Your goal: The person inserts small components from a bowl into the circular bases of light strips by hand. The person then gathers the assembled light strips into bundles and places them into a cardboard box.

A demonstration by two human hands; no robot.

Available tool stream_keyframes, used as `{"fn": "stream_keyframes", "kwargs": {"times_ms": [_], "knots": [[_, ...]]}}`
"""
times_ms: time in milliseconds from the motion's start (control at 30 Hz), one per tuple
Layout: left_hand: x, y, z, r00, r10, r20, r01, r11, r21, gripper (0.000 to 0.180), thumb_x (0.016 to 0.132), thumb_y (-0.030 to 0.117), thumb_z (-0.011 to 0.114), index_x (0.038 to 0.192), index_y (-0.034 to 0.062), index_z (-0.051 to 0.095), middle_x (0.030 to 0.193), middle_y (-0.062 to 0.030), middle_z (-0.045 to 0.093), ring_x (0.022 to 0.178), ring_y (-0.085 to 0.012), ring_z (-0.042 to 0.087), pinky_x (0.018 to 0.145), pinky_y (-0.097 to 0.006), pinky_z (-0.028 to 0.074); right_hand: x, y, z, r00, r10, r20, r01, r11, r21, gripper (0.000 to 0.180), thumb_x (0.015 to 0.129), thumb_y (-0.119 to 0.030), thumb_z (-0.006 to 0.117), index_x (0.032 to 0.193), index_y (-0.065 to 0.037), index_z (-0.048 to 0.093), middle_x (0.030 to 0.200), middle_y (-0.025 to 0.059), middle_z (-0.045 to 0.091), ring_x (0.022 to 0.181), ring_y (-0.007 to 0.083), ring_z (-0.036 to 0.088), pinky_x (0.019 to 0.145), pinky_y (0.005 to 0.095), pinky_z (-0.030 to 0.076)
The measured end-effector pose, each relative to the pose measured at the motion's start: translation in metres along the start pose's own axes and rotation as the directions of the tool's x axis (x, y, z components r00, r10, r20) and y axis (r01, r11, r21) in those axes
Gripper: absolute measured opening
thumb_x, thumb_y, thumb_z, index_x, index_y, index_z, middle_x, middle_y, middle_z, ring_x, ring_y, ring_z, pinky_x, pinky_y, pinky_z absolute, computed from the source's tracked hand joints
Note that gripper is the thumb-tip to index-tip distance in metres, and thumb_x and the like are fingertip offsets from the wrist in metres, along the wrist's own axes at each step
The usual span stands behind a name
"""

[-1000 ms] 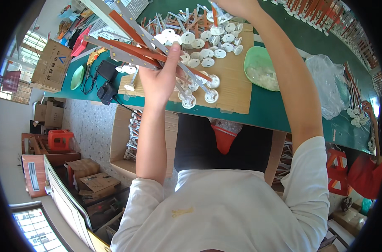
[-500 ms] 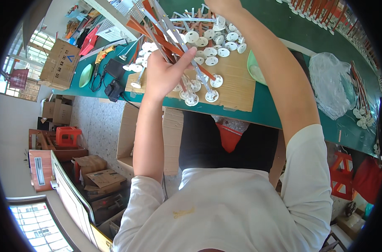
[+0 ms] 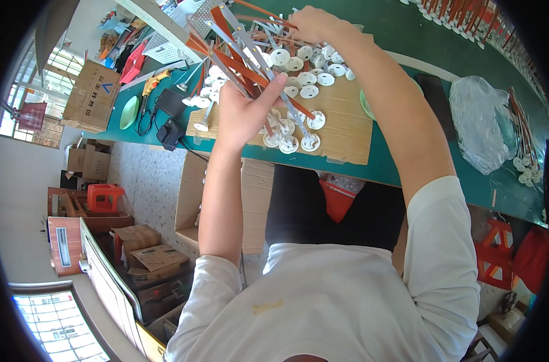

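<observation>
My left hand (image 3: 243, 114) is closed around a bundle of thin flat strips (image 3: 238, 67), some silver and some orange-brown. White round discs (image 3: 288, 143) sit at the bundle's near ends, below the hand over the cardboard sheet (image 3: 344, 130). At the far side of the pile my right hand (image 3: 317, 25) is bent with its fingers closed on an orange-brown strip (image 3: 265, 9) that points away to the left. Its fingertips are partly hidden. Between and beyond my hands lies a pile of similar strips with white discs (image 3: 309, 92).
A pale green dish (image 3: 130, 113), a yellow-handled tool (image 3: 154, 81) and black power adapters (image 3: 170, 133) lie to the left on the green table. Under my right forearm a green bowl (image 3: 365, 105) partly shows. Clear plastic bag (image 3: 479, 123) and more strips (image 3: 522, 136) lie right.
My right hand has come nearer from the top edge, and an orange-brown strip now shows at its fingers. My left hand still grips its bundle. The whole view has shifted slightly.
</observation>
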State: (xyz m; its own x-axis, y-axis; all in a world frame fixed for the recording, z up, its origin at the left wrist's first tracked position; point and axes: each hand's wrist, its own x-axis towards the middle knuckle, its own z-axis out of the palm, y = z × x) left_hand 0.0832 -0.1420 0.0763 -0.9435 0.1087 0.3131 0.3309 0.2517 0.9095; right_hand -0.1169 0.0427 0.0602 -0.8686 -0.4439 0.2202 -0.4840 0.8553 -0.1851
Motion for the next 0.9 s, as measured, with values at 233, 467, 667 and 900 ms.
{"fn": "stream_keyframes", "kwargs": {"times_ms": [233, 467, 667, 900], "knots": [[-0.008, -0.005, -0.010, 0.998, 0.063, -0.017, -0.064, 0.997, -0.046, 0.017, 0.080, 0.005, 0.077, 0.091, -0.0040, 0.067, 0.079, -0.0079, 0.070, 0.067, -0.0125, 0.067, 0.057, -0.024, 0.054, -0.038, -0.021, -0.054, 0.889, -0.188, -0.417, 0.184, 0.982, -0.048, 0.027, 0.089, -0.023, 0.057, 0.082, -0.002, 0.072, 0.077, 0.0215, 0.067, 0.077, 0.0372, 0.068, 0.070, 0.0466, 0.055], [-0.009, 0.001, -0.011, 0.994, 0.063, -0.085, -0.060, 0.997, 0.039, 0.015, 0.079, 0.008, 0.079, 0.081, -0.0035, 0.069, 0.071, -0.0064, 0.069, 0.055, -0.0102, 0.063, 0.046, -0.023, 0.050, -0.108, -0.053, -0.072, 0.950, 0.018, -0.311, 0.120, 0.900, 0.419, 0.035, 0.092, -0.035, 0.059, 0.080, -0.002, 0.067, 0.066, 0.0128, 0.065, 0.068, 0.0256, 0.067, 0.063, 0.0400, 0.053], [-0.009, 0.002, -0.012, 0.995, 0.023, -0.094, -0.015, 0.996, 0.086, 0.017, 0.077, 0.010, 0.082, 0.083, -0.0011, 0.071, 0.068, -0.0023, 0.067, 0.054, -0.0048, 0.057, 0.050, -0.021, 0.046, -0.180, -0.076, -0.044, 0.971, -0.172, -0.164, 0.226, 0.884, 0.410, 0.043, 0.098, -0.033, 0.051, 0.075, 0.002, 0.060, 0.057, 0.0203, 0.051, 0.055, 0.0366, 0.053, 0.055, 0.0448, 0.041], [-0.005, 0.000, -0.005, 0.987, 0.118, -0.109, -0.121, 0.992, -0.027, 0.017, 0.080, 0.011, 0.079, 0.090, -0.0013, 0.071, 0.074, -0.0021, 0.069, 0.062, -0.0076, 0.058, 0.057, -0.023, 0.045, -0.187, -0.084, 0.010, 0.992, -0.080, -0.093, 0.104, 0.952, 0.289, 0.030, 0.096, -0.025, 0.053, 0.082, 0.001, 0.061, 0.069, 0.0175, 0.061, 0.067, 0.0364, 0.060, 0.059, 0.0461, 0.046]]}}
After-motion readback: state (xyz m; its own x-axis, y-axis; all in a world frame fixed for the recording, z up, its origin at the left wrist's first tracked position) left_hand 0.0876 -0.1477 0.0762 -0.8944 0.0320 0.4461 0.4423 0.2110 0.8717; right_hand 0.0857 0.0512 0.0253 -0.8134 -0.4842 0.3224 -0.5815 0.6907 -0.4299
